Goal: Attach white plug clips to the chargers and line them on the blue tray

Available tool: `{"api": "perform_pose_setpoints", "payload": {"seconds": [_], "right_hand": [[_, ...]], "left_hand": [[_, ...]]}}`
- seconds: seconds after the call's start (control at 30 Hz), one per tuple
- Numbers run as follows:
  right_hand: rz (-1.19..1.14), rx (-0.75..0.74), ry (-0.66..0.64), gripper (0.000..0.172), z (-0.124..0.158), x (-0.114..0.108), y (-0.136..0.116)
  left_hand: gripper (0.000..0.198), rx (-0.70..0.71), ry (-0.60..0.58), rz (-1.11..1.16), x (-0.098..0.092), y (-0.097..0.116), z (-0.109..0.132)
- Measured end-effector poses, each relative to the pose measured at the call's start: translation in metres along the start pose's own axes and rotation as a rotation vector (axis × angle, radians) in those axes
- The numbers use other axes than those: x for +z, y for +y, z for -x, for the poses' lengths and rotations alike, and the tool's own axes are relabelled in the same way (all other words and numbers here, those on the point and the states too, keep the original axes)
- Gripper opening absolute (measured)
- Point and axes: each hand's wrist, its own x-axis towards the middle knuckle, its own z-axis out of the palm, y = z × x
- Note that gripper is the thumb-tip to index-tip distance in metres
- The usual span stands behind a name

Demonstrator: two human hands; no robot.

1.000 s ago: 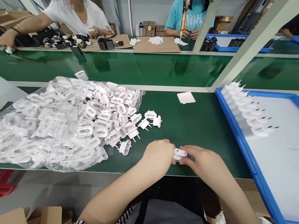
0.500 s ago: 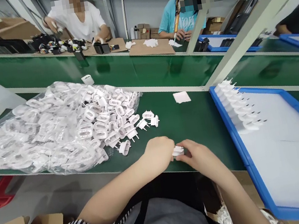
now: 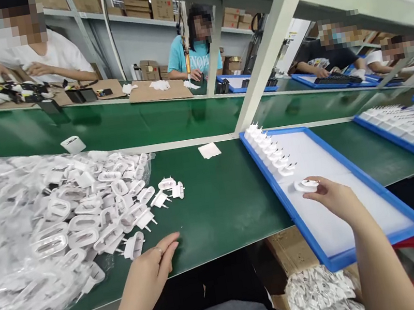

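Note:
My right hand (image 3: 335, 198) pinches a white oval plug housing (image 3: 305, 186) over the blue-rimmed tray (image 3: 302, 237). In that tray, a row of white plugs (image 3: 267, 150) stands along the left side with metal pins pointing up. My left hand (image 3: 154, 268) is near the table's front edge, fingers stretched out and holding nothing visible. Just beyond it lies a loose white plug housing (image 3: 134, 246), at the edge of a large heap of similar plug housings (image 3: 84, 221) spilling from a clear plastic bag (image 3: 2, 250).
A slanted metal post (image 3: 256, 68) rises behind the tray. A white square pad (image 3: 209, 150) lies on the green table (image 3: 218, 200). More filled trays (image 3: 403, 131) stand at right. Below are a cardboard box (image 3: 294, 248) and bagged white parts (image 3: 319, 292). Several people work across the bench.
My right hand has moved right to the tray with the plug housing. My left hand has let go of it and moved left, fingers extended. The view has swung to the right.

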Motion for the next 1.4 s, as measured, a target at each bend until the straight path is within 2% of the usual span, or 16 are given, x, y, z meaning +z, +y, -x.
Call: {"api": "perform_pose_setpoints", "payload": {"seconds": [0.07, 0.17, 0.27, 0.47, 0.57, 0.67, 0.77, 0.83, 0.9, 0.97, 1.03, 1.1, 1.2, 1.3, 1.33, 1.4], "right_hand": [[0.032, 0.006, -0.074, 0.031, -0.014, 0.004, 0.002], [0.080, -0.004, -0.063, 0.035, -0.025, 0.016, -0.003], [0.178, 0.032, -0.074, 0.036, -0.026, 0.021, -0.005], [0.226, 0.124, -0.071, 0.049, 0.004, 0.002, -0.017], [0.119, 0.060, -0.012, 0.056, 0.026, -0.004, -0.035], [-0.031, -0.148, -0.116, 0.049, 0.043, 0.017, -0.059], [-0.183, -0.438, -0.260, 0.036, 0.047, 0.060, -0.081], [-0.232, -0.551, -0.276, 0.029, 0.046, 0.088, -0.089], [-0.266, -0.591, -0.202, 0.026, 0.045, 0.108, -0.092], [-0.299, -0.603, -0.115, 0.026, 0.045, 0.119, -0.091], [-0.322, -0.605, -0.082, 0.024, 0.047, 0.121, -0.090], [-0.330, -0.590, -0.102, 0.022, 0.049, 0.118, -0.089], [-0.342, -0.569, -0.139, 0.019, 0.051, 0.116, -0.090], [-0.424, -0.538, -0.135, 0.011, 0.053, 0.117, -0.088], [-0.489, -0.517, -0.139, 0.014, 0.055, 0.118, -0.088], [-0.680, -0.495, -0.187, 0.031, 0.059, 0.119, -0.087]], "left_hand": [[0.041, 0.020, 0.038, -0.056, 0.001, -0.002, 0.000], [0.034, 0.166, 0.139, -0.126, 0.002, -0.003, -0.002], [0.032, 0.250, 0.139, -0.160, 0.000, -0.001, -0.005], [0.027, 0.269, 0.008, -0.177, -0.005, 0.008, -0.004], [0.023, 0.260, 0.012, -0.174, -0.006, 0.010, -0.007], [0.021, 0.231, 0.073, -0.176, -0.008, 0.010, -0.016], [0.022, 0.172, 0.182, -0.249, -0.014, 0.010, -0.033], [0.024, 0.100, 0.248, -0.347, -0.020, 0.010, -0.047], [0.026, 0.043, 0.247, -0.427, -0.024, 0.009, -0.058], [0.022, 0.036, 0.168, -0.462, -0.024, 0.007, -0.067], [0.024, 0.065, 0.088, -0.466, -0.020, 0.004, -0.072], [0.027, 0.091, 0.094, -0.458, -0.014, 0.001, -0.073], [0.027, 0.140, 0.256, -0.377, -0.010, -0.001, -0.069], [0.028, 0.195, 0.375, -0.097, -0.012, 0.009, -0.060], [0.026, 0.185, 0.339, 0.037, -0.013, 0.015, -0.057], [0.023, 0.111, 0.150, 0.307, -0.012, 0.030, -0.051]]}}
